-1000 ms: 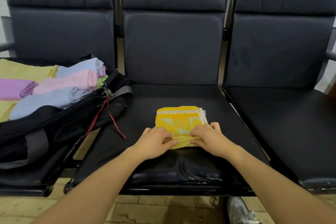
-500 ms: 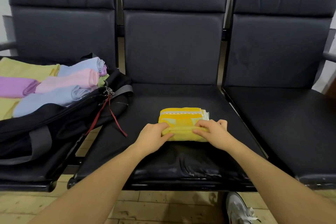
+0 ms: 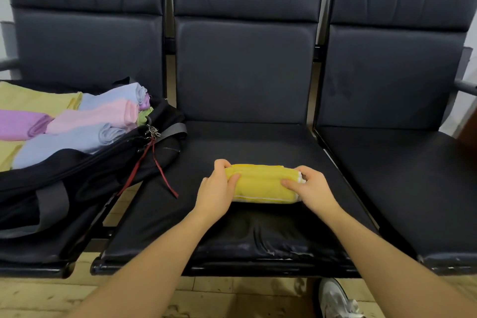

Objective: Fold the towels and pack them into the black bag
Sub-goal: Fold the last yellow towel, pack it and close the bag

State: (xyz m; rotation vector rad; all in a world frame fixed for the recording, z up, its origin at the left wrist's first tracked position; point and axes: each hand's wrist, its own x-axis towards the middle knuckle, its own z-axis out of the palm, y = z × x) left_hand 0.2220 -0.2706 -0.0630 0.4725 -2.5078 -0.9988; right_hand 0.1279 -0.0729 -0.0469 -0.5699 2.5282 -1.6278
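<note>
Head view: yellow towel (image 3: 260,183) is rolled into a short fat bundle, lying crosswise on the middle seat (image 3: 258,147), nearer the front edge than the backrest. White trim shows along its near edge and at its right end.

Left hand (image 3: 215,192) grips the roll's left end: fingers curled over the far side, thumb laid across the top. Right hand (image 3: 313,190) grips the right end the same way, thumb on top pointing inward, fingers wrapped around the end. Both hands have a firm hold on the towel; roll looks to be resting on the seat, can't tell if it is slightly lifted.

Black bag (image 3: 77,178) sits open on the left seat, its right end spilling onto the middle seat, well apart from the roll. Inside: rolled towels in blue (image 3: 69,141), pink (image 3: 95,117) and purple (image 3: 20,124), over a flat pale yellow one (image 3: 36,98). Red strap (image 3: 161,170) hangs from the bag's zipper area down over the seat edge.

White shoe (image 3: 335,302) on the floor, bottom right, below the middle seat.
</note>
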